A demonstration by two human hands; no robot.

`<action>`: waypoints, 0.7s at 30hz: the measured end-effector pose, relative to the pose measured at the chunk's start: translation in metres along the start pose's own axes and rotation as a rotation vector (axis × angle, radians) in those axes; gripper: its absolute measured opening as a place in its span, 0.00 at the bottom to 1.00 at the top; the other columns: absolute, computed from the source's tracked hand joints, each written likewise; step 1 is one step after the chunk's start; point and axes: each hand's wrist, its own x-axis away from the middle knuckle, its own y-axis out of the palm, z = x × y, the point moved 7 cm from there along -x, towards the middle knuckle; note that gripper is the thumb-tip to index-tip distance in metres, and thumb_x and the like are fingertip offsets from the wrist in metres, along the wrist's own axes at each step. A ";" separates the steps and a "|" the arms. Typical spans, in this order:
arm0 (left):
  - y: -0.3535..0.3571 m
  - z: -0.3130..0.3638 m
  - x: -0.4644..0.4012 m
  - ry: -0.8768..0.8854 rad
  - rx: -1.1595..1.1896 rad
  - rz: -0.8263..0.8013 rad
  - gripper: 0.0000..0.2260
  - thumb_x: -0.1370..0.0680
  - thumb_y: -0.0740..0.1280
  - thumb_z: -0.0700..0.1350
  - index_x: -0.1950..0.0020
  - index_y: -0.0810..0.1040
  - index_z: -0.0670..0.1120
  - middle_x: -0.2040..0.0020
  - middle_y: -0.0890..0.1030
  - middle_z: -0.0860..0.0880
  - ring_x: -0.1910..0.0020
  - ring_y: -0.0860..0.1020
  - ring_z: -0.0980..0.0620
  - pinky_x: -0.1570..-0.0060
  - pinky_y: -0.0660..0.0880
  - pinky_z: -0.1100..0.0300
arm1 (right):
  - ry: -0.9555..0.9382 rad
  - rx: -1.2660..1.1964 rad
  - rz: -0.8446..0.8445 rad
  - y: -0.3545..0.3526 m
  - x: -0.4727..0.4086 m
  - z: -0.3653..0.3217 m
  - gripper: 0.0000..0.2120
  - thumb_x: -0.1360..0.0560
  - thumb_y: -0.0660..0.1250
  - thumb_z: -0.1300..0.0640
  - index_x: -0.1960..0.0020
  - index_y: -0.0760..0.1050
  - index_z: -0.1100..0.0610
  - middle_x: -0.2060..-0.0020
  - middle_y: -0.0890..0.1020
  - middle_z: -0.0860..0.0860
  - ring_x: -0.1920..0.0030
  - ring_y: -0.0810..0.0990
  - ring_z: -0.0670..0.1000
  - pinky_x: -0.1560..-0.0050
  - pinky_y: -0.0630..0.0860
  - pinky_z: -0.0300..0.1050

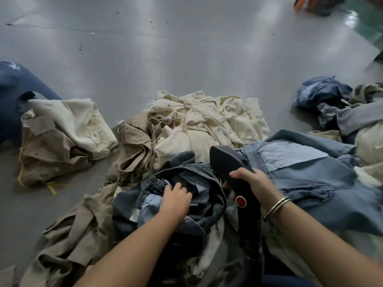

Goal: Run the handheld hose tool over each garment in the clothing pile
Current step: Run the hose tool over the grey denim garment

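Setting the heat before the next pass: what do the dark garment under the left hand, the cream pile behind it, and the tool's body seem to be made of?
Dark garment: looks like washed denim, faded blue-grey with stitched seams. Cream pile: likely light woven cotton, matte and finely creased. Tool in the right hand: seemingly moulded black plastic, smooth with a dull sheen, and a red button.

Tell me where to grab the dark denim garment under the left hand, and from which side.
Take the dark denim garment by its bunched waistband edge near the left hand, coming from above; that raised fold sits on top of the pile, free of the hose tool.
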 end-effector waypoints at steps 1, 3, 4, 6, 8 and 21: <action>-0.010 -0.003 -0.004 0.026 0.140 -0.015 0.14 0.22 0.64 0.51 0.40 0.74 0.45 0.40 0.76 0.45 0.37 0.69 0.44 0.40 0.66 0.51 | 0.003 0.005 -0.019 0.000 0.000 0.004 0.08 0.28 0.67 0.61 0.56 0.76 0.67 0.69 0.82 0.59 0.78 0.76 0.52 0.78 0.71 0.38; -0.050 -0.012 -0.004 0.024 0.817 -0.093 0.09 0.23 0.68 0.48 0.48 0.78 0.44 0.48 0.79 0.45 0.43 0.74 0.47 0.46 0.69 0.60 | 0.010 -0.013 -0.069 0.002 0.002 0.008 0.10 0.34 0.70 0.59 0.59 0.77 0.66 0.69 0.82 0.59 0.78 0.76 0.52 0.78 0.71 0.38; -0.074 -0.016 0.002 0.015 1.163 -0.163 0.06 0.26 0.71 0.46 0.53 0.78 0.45 0.53 0.79 0.46 0.47 0.75 0.48 0.50 0.70 0.63 | 0.006 -0.032 -0.095 0.004 0.003 0.008 0.11 0.37 0.69 0.58 0.60 0.77 0.66 0.69 0.82 0.60 0.78 0.75 0.53 0.77 0.72 0.39; -0.123 -0.025 0.022 0.050 1.638 -0.190 0.07 0.35 0.70 0.46 0.59 0.80 0.46 0.58 0.79 0.46 0.55 0.77 0.49 0.55 0.73 0.62 | -0.031 -0.090 -0.124 0.007 0.006 0.002 0.13 0.38 0.67 0.58 0.59 0.77 0.67 0.69 0.81 0.60 0.78 0.75 0.53 0.77 0.72 0.39; -0.166 -0.032 0.042 0.152 2.013 -0.132 0.08 0.38 0.67 0.46 0.62 0.82 0.46 0.63 0.81 0.46 0.62 0.80 0.50 0.60 0.77 0.63 | -0.091 -0.167 -0.140 0.009 0.010 -0.011 0.14 0.39 0.65 0.60 0.58 0.76 0.68 0.71 0.81 0.60 0.79 0.75 0.53 0.78 0.72 0.39; -0.193 -0.219 0.053 -0.487 1.087 0.465 0.10 0.28 0.62 0.37 0.48 0.76 0.39 0.49 0.78 0.41 0.49 0.73 0.44 0.45 0.68 0.53 | -0.358 -0.429 -0.210 -0.005 0.006 -0.091 0.13 0.35 0.62 0.53 0.61 0.78 0.62 0.70 0.76 0.57 0.75 0.71 0.50 0.67 0.64 0.43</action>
